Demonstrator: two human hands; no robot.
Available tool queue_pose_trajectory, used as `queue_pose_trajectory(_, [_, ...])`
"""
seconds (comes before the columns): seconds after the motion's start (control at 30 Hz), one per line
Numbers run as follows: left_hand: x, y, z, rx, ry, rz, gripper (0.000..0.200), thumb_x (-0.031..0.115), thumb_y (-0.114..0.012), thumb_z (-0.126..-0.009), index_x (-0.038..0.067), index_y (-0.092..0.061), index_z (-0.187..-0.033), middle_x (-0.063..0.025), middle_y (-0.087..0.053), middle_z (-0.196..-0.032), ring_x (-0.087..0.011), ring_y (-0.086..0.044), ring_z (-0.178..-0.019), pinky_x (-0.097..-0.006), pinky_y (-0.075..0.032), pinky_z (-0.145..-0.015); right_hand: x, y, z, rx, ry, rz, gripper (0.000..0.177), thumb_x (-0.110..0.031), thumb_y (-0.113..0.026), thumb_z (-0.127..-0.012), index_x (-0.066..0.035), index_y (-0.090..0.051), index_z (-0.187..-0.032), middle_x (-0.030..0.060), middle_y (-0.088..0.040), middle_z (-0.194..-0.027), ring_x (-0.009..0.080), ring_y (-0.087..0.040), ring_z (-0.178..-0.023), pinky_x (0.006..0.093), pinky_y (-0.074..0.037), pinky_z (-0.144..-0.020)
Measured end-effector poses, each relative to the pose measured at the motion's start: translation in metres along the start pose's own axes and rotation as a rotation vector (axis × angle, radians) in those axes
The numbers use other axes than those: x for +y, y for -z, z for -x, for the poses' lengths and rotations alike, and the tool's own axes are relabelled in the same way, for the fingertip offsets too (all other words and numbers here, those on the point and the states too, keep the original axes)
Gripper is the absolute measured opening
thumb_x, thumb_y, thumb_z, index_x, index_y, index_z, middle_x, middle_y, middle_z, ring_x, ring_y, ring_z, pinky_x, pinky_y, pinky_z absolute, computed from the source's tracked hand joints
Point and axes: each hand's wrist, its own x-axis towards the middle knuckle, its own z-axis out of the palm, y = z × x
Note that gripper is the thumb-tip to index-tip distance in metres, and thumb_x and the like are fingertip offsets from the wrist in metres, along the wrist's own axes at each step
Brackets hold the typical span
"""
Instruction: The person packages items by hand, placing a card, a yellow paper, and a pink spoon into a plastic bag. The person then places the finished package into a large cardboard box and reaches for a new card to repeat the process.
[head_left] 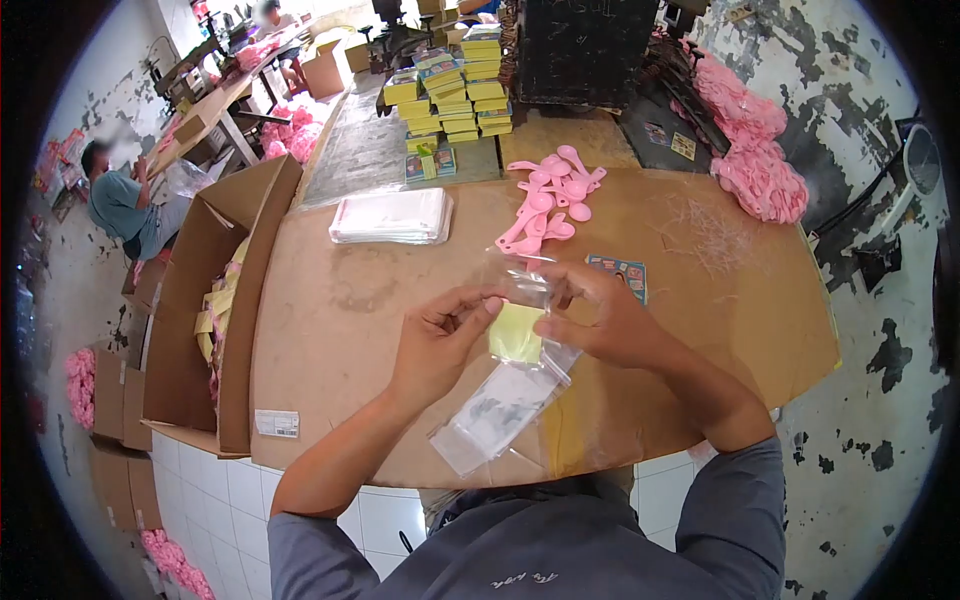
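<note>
My left hand point(440, 335) and my right hand point(600, 315) both pinch the top of a clear plastic bag point(515, 345) above the cardboard work surface point(350, 300). A yellow packet point(516, 333) sits inside the bag between my fingers. The bag's lower end point(490, 415) hangs down toward my body. A pile of pink plastic spoons point(550, 200) lies just beyond my hands. A small printed card point(620, 272) lies flat beside my right hand.
A stack of clear bags point(392, 216) lies at the back left of the surface. An open carton point(215, 300) with yellow packets stands at left. Yellow boxes point(460, 90) are stacked further back. Pink spoon heaps point(755, 150) lie at right. A seated person point(125, 205) is at far left.
</note>
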Motion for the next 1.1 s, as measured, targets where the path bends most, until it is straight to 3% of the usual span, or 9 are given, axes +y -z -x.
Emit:
queue_pose_trajectory(0.1, [0.002,0.002,0.001,-0.021,0.011,-0.033,0.021,0.012,-0.065,-0.102,-0.001,-0.072,-0.117,-0.0050,-0.074,-0.097,-0.0053,-0.064,-0.086,-0.0210,-0.050,-0.073,0.011,-0.016,-0.003,0.075,-0.053,-0.312,0.037,-0.014,-0.076,-0.089,0.002,-0.066,-0.122,0.0100,-0.070,-0.101,0.0140,-0.066,-0.086,0.0280,-0.052,-0.077])
queue_pose_trajectory(0.2, [-0.002,0.004,0.000,-0.037,-0.038,-0.007,0.023,0.011,-0.065,-0.101,-0.004,-0.068,-0.118,-0.0129,-0.074,-0.107,-0.0168,-0.071,-0.098,-0.0320,-0.058,-0.088,0.023,-0.018,-0.002,0.083,0.016,-0.141,0.027,-0.011,-0.074,-0.089,0.001,-0.070,-0.112,0.0074,-0.068,-0.093,0.0119,-0.063,-0.077,0.0265,-0.051,-0.070])
queue_pose_trajectory(0.4, [0.011,-0.003,0.004,0.037,-0.176,-0.052,0.023,0.007,-0.063,-0.101,-0.006,-0.064,-0.120,-0.0175,-0.073,-0.108,-0.0210,-0.072,-0.100,-0.0348,-0.059,-0.090,0.003,-0.018,0.003,0.065,0.131,0.009,0.016,-0.009,-0.075,-0.087,0.000,-0.070,-0.099,0.0075,-0.063,-0.083,0.0134,-0.061,-0.070,0.0291,-0.048,-0.062])
queue_pose_trajectory(0.5, [0.015,-0.003,0.005,0.067,-0.236,-0.129,0.022,0.008,-0.064,-0.101,-0.006,-0.066,-0.118,-0.0135,-0.074,-0.105,-0.0156,-0.073,-0.096,-0.0277,-0.059,-0.083,-0.008,-0.020,0.007,0.053,0.163,0.034,0.015,-0.007,-0.076,-0.086,0.001,-0.067,-0.095,0.0081,-0.060,-0.081,0.0150,-0.060,-0.068,0.0302,-0.047,-0.061])
queue_pose_trajectory(0.7, [0.019,-0.004,0.009,0.087,-0.222,-0.028,0.022,0.008,-0.063,-0.102,-0.008,-0.065,-0.117,-0.0139,-0.074,-0.104,-0.0165,-0.072,-0.095,-0.0291,-0.059,-0.080,-0.007,-0.023,0.009,0.079,0.228,0.013,0.016,-0.006,-0.077,-0.085,0.002,-0.067,-0.096,0.0087,-0.061,-0.083,0.0151,-0.060,-0.068,0.0298,-0.047,-0.059])
queue_pose_trajectory(0.8, [0.029,-0.005,0.008,0.096,-0.216,0.043,0.023,0.009,-0.062,-0.102,-0.007,-0.064,-0.119,-0.0155,-0.073,-0.106,-0.0182,-0.072,-0.097,-0.0298,-0.059,-0.082,-0.004,-0.021,0.009,0.078,0.130,0.010,0.018,-0.006,-0.078,-0.085,-0.001,-0.073,-0.101,0.0072,-0.064,-0.085,0.0140,-0.062,-0.071,0.0285,-0.048,-0.063])
queue_pose_trajectory(1.0, [0.030,0.007,0.005,0.079,-0.179,0.118,0.028,0.009,-0.060,-0.103,-0.005,-0.058,-0.128,-0.0156,-0.072,-0.114,-0.0220,-0.071,-0.105,-0.0349,-0.058,-0.090,0.005,-0.017,0.007,0.072,0.158,-0.043,0.022,-0.006,-0.076,-0.087,0.001,-0.070,-0.107,0.0081,-0.066,-0.091,0.0132,-0.063,-0.076,0.0276,-0.050,-0.067])
queue_pose_trajectory(1.1, [0.020,-0.005,0.000,-0.011,-0.274,0.189,0.031,0.007,-0.060,-0.103,-0.005,-0.056,-0.131,-0.0152,-0.069,-0.121,-0.0220,-0.069,-0.111,-0.0355,-0.056,-0.095,0.006,-0.009,0.007,0.072,0.115,-0.117,0.023,-0.007,-0.074,-0.090,0.000,-0.070,-0.111,0.0062,-0.068,-0.096,0.0117,-0.064,-0.082,0.0266,-0.051,-0.074])
